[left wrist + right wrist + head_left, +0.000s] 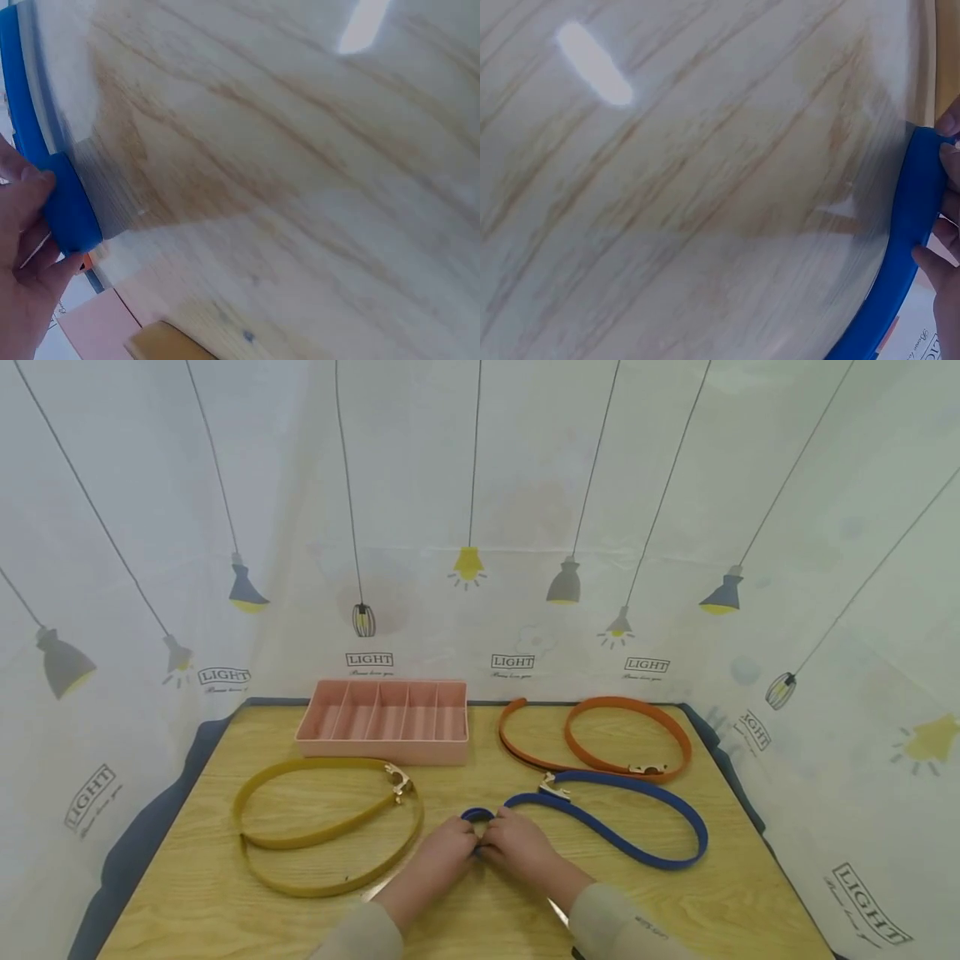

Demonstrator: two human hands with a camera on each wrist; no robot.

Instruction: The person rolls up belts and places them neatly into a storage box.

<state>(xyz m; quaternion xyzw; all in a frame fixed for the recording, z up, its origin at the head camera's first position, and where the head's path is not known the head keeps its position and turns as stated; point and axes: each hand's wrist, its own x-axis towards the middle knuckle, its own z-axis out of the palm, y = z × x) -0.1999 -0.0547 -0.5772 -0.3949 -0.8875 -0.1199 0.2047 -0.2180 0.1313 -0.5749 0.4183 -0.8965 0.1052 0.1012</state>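
A blue belt [637,843] with a metal buckle [553,787] lies at the centre right of the table, its free end bent into a small loop between my hands. My left hand [450,843] pinches the looped end, and in the left wrist view the blue strap [71,206] sits between thumb and fingers. Close beside it, my right hand [519,843] grips the same strap. The right wrist view shows the strap [919,191] held by the thumb and fingers at the right edge. Parts of the loop are hidden behind the fingers.
To the left lies a coiled yellow belt [322,837] with a metal buckle. An orange belt [678,735] is behind the blue one. At the back left stands a pink tray [382,750] with several compartments. The wooden table [187,868] meets a lamp-patterned curtain [420,460].
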